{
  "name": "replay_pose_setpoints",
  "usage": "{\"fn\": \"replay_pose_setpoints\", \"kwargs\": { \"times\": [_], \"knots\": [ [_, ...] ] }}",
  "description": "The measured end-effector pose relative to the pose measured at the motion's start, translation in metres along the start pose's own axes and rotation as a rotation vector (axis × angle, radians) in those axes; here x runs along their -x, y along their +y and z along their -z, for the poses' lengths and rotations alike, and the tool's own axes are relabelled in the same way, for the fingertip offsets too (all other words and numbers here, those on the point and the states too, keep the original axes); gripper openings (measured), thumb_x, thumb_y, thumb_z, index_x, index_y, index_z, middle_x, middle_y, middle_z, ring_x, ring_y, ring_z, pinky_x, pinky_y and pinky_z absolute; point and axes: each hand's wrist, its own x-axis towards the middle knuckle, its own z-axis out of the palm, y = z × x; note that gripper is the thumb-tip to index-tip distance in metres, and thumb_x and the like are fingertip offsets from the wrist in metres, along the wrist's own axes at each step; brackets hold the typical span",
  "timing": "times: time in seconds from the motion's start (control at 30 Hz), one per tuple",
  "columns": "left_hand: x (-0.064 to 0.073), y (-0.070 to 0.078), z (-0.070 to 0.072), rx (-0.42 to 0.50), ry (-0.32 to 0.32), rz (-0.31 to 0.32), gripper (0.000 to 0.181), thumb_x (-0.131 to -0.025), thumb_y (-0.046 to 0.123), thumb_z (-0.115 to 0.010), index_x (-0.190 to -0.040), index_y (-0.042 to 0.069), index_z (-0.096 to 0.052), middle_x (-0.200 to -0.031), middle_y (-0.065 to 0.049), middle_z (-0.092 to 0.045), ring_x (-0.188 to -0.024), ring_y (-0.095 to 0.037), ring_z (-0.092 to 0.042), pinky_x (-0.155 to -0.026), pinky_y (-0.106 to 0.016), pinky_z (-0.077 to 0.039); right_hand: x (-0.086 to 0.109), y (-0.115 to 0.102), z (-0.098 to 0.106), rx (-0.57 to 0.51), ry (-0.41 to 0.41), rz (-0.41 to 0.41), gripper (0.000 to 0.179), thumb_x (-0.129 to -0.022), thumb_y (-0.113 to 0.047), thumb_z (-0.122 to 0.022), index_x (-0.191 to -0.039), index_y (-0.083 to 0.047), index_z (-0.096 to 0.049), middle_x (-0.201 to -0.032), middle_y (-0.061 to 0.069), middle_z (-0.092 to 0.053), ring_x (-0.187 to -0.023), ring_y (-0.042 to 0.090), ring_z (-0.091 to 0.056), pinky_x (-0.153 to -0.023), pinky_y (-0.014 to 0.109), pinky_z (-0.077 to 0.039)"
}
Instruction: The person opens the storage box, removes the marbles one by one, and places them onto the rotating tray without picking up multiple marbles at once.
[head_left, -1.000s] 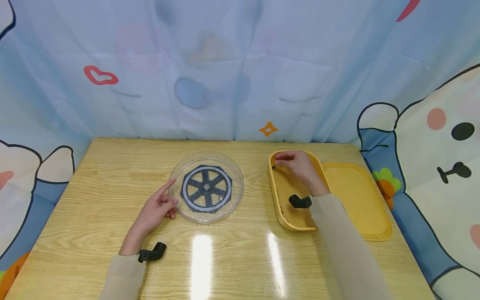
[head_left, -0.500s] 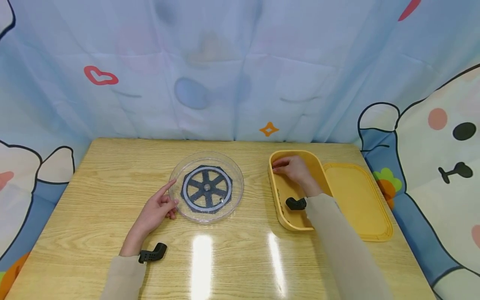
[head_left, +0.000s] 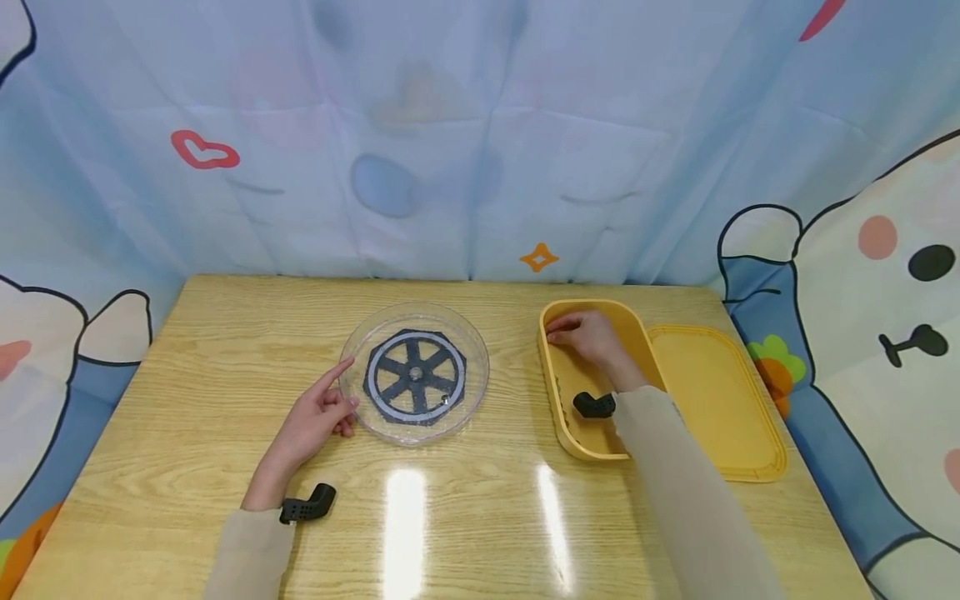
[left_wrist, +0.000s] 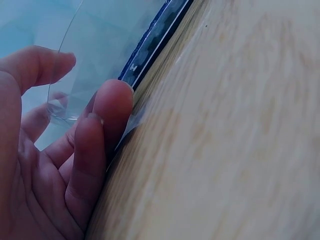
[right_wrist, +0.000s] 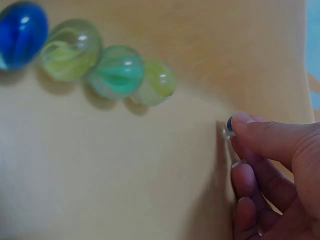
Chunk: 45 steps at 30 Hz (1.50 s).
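In the head view my left hand (head_left: 311, 421) is at the left side of a clear round dish (head_left: 476, 408), its index finger and thumb touching the rim. The other fingers are bent low beside the dish near the table in the left wrist view. A dark six-spoked pattern with a pale ring (head_left: 415, 375) shows in the dish, with a small shiny ball (head_left: 446, 400) on it. My right hand (head_left: 592, 336) reaches into a yellow box (head_left: 551, 392). Between thumb and fingertip it pinches a small dark blue marble (right_wrist: 230, 124), mostly hidden by the fingers.
Several glass marbles, among them a blue one (right_wrist: 22, 35) and a green one (right_wrist: 117, 72), sit in a row inside the box. A flat yellow lid (head_left: 720, 400) lies right of it. The wooden table (head_left: 480, 508) meets a patterned curtain (head_left: 420, 233) behind.
My right hand has moved down into the far left corner of the box; the dark marble visible there a second ago is now between its fingers. My left hand has stayed at the dish.
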Motion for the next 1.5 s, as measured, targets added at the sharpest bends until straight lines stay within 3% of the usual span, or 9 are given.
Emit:
{"fn": "replay_pose_setpoints", "kwargs": {
  "times": [0.23,0.43,0.67,0.97,1.27,1.5],
  "knots": [
    [-0.002,0.001,0.0,-0.001,-0.009,-0.013,0.066,-0.1,0.008,-0.06,-0.158,0.016,-0.03,-0.078,-0.018,-0.06,-0.062,-0.026,-0.063,-0.06,-0.035,-0.057,0.002,-0.001,0.007,-0.08,-0.011,-0.029,0.029,-0.094,-0.02,-0.071,-0.115,0.001,-0.073,-0.117,0.016,-0.069,-0.106,0.028,-0.059,-0.083,0.031,-0.047],
    [-0.002,0.001,-0.001,-0.011,0.003,-0.008,0.063,-0.1,0.01,-0.061,-0.156,0.019,-0.033,-0.078,-0.018,-0.059,-0.062,-0.025,-0.063,-0.06,-0.034,-0.056,0.006,-0.006,0.011,-0.134,-0.003,-0.049,0.028,-0.096,-0.02,-0.069,-0.116,-0.001,-0.072,-0.116,0.015,-0.069,-0.099,0.027,-0.058,-0.075,0.031,-0.045],
    [-0.001,0.002,-0.002,0.007,0.002,0.003,0.064,-0.1,0.009,-0.061,-0.156,0.021,-0.034,-0.079,-0.019,-0.059,-0.062,-0.024,-0.063,-0.06,-0.035,-0.057,0.016,-0.017,0.017,-0.222,0.016,-0.052,0.027,-0.096,-0.017,-0.068,-0.118,-0.001,-0.071,-0.119,0.016,-0.067,-0.108,0.029,-0.06,-0.085,0.038,-0.048],
    [0.0,0.001,-0.002,0.005,0.006,0.005,0.065,-0.099,0.009,-0.062,-0.157,0.02,-0.033,-0.078,-0.017,-0.06,-0.061,-0.024,-0.062,-0.06,-0.034,-0.057,0.031,-0.037,0.015,-0.279,0.054,0.016,0.028,-0.094,-0.021,-0.072,-0.116,-0.004,-0.072,-0.119,0.013,-0.068,-0.106,0.027,-0.06,-0.094,0.05,-0.048],
    [0.0,-0.001,-0.002,0.012,0.002,0.01,0.065,-0.1,0.009,-0.061,-0.157,0.02,-0.032,-0.079,-0.018,-0.06,-0.061,-0.025,-0.062,-0.06,-0.035,-0.057,0.046,-0.068,-0.006,-0.204,0.116,0.142,0.024,-0.093,-0.02,-0.073,-0.112,-0.006,-0.075,-0.106,0.007,-0.071,-0.095,0.025,-0.06,-0.075,0.036,-0.051],
    [-0.001,0.001,-0.002,-0.001,0.006,0.012,0.064,-0.1,0.01,-0.061,-0.157,0.02,-0.033,-0.078,-0.018,-0.06,-0.061,-0.025,-0.062,-0.06,-0.034,-0.056,0.054,-0.091,-0.031,-0.218,0.115,0.242,0.016,-0.092,-0.014,-0.074,-0.106,-0.006,-0.077,-0.101,0.005,-0.071,-0.081,0.023,-0.059,-0.068,0.035,-0.05]
  ]
}}
